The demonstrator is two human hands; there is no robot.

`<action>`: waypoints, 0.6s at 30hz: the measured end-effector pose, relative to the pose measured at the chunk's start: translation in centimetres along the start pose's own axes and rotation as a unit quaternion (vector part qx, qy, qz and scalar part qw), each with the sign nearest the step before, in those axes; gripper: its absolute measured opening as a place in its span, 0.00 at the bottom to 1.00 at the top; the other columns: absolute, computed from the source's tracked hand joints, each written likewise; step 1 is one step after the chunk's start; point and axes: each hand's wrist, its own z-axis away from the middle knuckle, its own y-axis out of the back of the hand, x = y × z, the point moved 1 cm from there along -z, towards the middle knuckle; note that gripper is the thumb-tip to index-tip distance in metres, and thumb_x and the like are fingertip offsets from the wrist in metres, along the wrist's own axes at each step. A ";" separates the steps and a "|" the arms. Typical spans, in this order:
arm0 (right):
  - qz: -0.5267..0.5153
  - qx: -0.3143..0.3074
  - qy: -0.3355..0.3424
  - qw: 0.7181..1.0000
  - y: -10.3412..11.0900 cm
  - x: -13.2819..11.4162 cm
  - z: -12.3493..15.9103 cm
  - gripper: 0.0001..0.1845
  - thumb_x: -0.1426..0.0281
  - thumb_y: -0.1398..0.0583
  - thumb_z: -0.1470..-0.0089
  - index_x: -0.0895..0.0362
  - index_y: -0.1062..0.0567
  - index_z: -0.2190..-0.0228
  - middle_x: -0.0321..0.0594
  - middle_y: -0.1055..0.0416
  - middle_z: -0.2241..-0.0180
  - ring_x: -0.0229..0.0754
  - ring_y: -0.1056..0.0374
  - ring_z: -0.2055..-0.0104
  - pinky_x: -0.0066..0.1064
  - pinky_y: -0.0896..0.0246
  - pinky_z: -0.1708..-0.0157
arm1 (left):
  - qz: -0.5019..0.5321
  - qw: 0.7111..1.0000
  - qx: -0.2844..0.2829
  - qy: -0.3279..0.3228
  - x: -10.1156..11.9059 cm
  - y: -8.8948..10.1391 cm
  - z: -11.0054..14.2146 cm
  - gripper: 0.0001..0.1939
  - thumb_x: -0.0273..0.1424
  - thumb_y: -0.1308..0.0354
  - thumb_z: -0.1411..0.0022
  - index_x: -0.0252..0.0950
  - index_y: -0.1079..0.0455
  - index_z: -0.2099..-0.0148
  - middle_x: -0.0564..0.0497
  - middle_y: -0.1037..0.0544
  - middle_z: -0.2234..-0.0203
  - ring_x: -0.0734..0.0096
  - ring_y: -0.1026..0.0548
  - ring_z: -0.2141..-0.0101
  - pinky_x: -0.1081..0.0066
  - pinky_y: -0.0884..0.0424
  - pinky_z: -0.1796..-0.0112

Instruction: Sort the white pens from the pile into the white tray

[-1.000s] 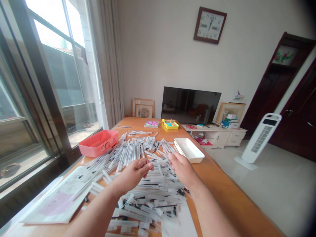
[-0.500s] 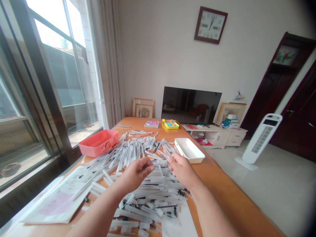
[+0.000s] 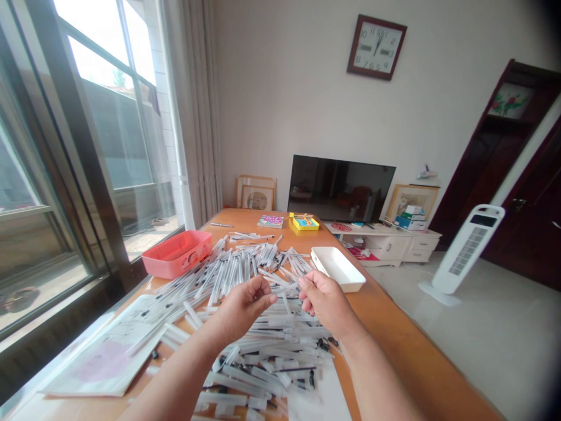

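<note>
My left hand [image 3: 252, 301] is closed in a pinch above the pile of pen parts. Whatever lies between its thumb and forefinger is too small to make out. Facing it from the right, my right hand [image 3: 319, 295] pinches what looks like a translucent pen barrel [image 3: 287, 288], which points toward the left hand. Below both hands spreads a heap of clear pen barrels [image 3: 236, 270], frosted caps [image 3: 257, 401] and small black pieces [image 3: 311, 379]. My forearms hide part of the heap.
A red plastic basket [image 3: 175, 270] stands left of the heap, a white tray [image 3: 357, 285] to the right. A printed booklet [image 3: 103, 356] lies near left. Farther back on the table [image 3: 241, 218] are a pen [image 3: 221, 224], a colourful booklet [image 3: 270, 221] and a yellow box [image 3: 305, 227].
The hands stay almost in place, with the right hand's fingers shifting slightly. The whole view has moved a little with my head.
</note>
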 end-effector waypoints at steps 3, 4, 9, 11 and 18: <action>-0.027 -0.008 0.004 1.000 -0.1 -0.3 0.1 0.19 0.52 0.42 0.42 0.55 0.31 0.72 0.33 0.30 0.80 0.34 0.37 0.82 0.24 0.44 0.82 | -0.021 0.999 0.009 0.032 0.2 0.1 0.0 0.23 0.52 0.49 0.37 0.37 0.35 0.70 0.55 0.32 0.77 0.74 0.37 0.75 0.74 0.40 0.73; -0.035 -0.011 0.008 0.999 -0.1 -0.4 0.2 0.19 0.52 0.41 0.42 0.55 0.30 0.72 0.34 0.29 0.79 0.34 0.36 0.82 0.25 0.44 0.81 | -0.026 0.998 -0.003 0.057 0.2 0.1 0.0 0.25 0.53 0.51 0.36 0.37 0.35 0.71 0.54 0.31 0.78 0.74 0.37 0.76 0.74 0.41 0.74; -0.047 -0.006 0.008 0.999 -0.2 -0.9 0.3 0.18 0.54 0.40 0.43 0.56 0.29 0.71 0.34 0.28 0.79 0.34 0.35 0.81 0.26 0.42 0.80 | 0.002 0.995 -0.045 0.088 0.0 -0.2 0.0 0.25 0.54 0.51 0.37 0.36 0.32 0.67 0.55 0.31 0.80 0.74 0.37 0.78 0.74 0.41 0.74; -0.052 0.003 0.001 0.999 -0.2 -1.0 0.3 0.17 0.54 0.40 0.43 0.56 0.29 0.72 0.33 0.28 0.79 0.34 0.36 0.82 0.25 0.43 0.80 | 0.028 0.999 -0.019 0.039 0.0 -0.3 -0.1 0.21 0.51 0.44 0.39 0.37 0.33 0.64 0.56 0.31 0.77 0.74 0.36 0.75 0.75 0.40 0.72; -0.060 -0.019 0.000 0.998 -0.3 -0.9 0.4 0.18 0.54 0.40 0.42 0.56 0.28 0.70 0.36 0.26 0.77 0.35 0.34 0.80 0.27 0.39 0.77 | -0.026 0.995 -0.043 0.090 0.0 -0.1 0.1 0.25 0.53 0.55 0.34 0.37 0.33 0.69 0.55 0.30 0.82 0.73 0.37 0.79 0.73 0.41 0.74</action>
